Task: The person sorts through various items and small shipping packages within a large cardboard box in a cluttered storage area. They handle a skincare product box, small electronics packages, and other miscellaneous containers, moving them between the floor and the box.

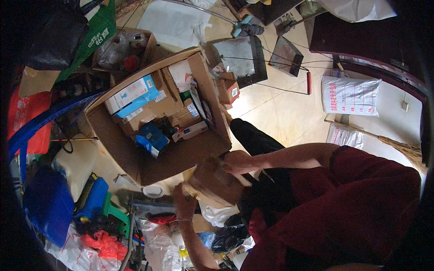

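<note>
A small brown cardboard box [217,181], blurred, is between my hands, just below the large carton's near corner. My right hand [237,162] grips its upper edge. My left hand [184,201] is at its left side, motion-blurred; whether the fingers close on it cannot be told. The large open cardboard carton [115,159] stands beside them. Inside it lie a white and light-blue box [130,95], a dark-blue box [152,137], a narrow white box [195,130] and flattened cardboard [152,111].
A metal dustpan [288,56] and wire-handled pan [237,57] stand beyond the carton. White printed bags [351,95] and a straw broom [400,144] are at right. Plastic bags [105,245], a green plastic stool [115,213] and a blue roll [93,196] crowd the lower left.
</note>
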`<action>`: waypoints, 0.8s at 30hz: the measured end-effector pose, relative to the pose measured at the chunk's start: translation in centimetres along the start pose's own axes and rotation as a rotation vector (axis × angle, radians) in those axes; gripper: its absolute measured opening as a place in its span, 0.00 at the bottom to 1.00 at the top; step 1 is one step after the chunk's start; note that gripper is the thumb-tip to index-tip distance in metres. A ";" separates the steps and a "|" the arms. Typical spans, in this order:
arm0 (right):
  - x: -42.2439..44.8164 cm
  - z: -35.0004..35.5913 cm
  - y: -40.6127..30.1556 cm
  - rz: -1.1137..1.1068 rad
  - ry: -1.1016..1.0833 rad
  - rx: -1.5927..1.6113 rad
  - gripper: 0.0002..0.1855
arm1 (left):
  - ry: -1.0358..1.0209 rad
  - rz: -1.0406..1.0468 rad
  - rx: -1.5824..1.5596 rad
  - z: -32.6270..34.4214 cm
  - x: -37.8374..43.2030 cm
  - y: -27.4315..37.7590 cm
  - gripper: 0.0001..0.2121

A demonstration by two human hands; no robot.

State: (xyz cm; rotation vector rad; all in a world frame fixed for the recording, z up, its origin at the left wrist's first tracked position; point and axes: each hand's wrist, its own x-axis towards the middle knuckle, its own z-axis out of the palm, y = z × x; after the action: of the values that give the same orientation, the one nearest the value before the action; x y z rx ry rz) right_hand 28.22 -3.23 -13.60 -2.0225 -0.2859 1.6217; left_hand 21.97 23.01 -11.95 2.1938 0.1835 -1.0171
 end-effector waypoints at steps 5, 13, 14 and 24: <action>-1.2 0.7 -1.1 0.059 0.315 0.027 0.16 | 0.548 -0.300 -0.606 4.3 0.2 7.5 0.24; -3.2 1.8 -3.3 0.037 0.385 0.339 0.15 | 0.367 -0.221 0.347 2.7 2.2 10.2 0.30; -3.9 1.1 -3.9 0.000 0.415 0.371 0.15 | 0.338 -0.158 0.285 2.4 2.4 9.3 0.31; -6.5 -4.6 0.5 -0.398 0.407 -0.022 0.10 | 0.108 0.109 0.275 0.3 1.4 7.9 0.25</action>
State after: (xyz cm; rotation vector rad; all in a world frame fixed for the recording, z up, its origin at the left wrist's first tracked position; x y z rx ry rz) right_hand 30.82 -7.93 -7.72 -2.0914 -0.5154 0.9493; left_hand 25.90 16.74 -8.85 2.4796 -0.0299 -0.9083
